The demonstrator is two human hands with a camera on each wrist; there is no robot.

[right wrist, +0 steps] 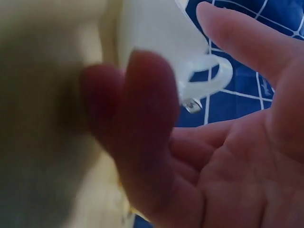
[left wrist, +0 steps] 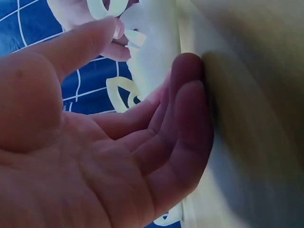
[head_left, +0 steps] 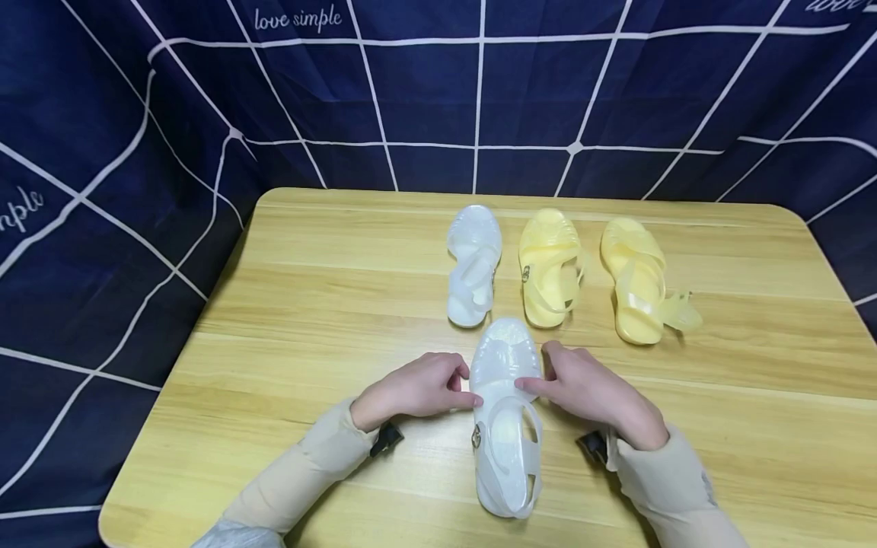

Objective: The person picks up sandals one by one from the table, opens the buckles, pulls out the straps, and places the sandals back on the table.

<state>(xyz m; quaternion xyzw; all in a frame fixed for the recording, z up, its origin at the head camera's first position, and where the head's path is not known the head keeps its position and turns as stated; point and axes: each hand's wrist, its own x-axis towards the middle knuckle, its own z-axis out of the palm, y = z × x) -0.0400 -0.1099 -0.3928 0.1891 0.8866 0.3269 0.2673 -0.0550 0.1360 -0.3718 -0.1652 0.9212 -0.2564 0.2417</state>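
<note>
A pearly white jelly sandal point(head_left: 505, 354) lies sole down near the table's front, toe pointing away, with a small buckle point(head_left: 476, 436) on its left strap. My left hand point(head_left: 418, 388) is at its left side, the thumb tip at its edge and the fingers loosely bent. From the other side, my right hand point(head_left: 592, 387) reaches in with its thumb over the sandal's upper and its fingers beside the toe part. Both wrist views show relaxed fingers low by the tabletop, thumbs held apart from them.
Behind it stand a second white sandal point(head_left: 471, 293), a yellow sandal point(head_left: 548, 237) and another yellow sandal point(head_left: 632, 236) whose strap point(head_left: 680, 310) spreads out to the right. They rest on a wood-grain table point(head_left: 308, 259). A dark blue grid-patterned cloth point(head_left: 425, 91) hangs behind and at the left.
</note>
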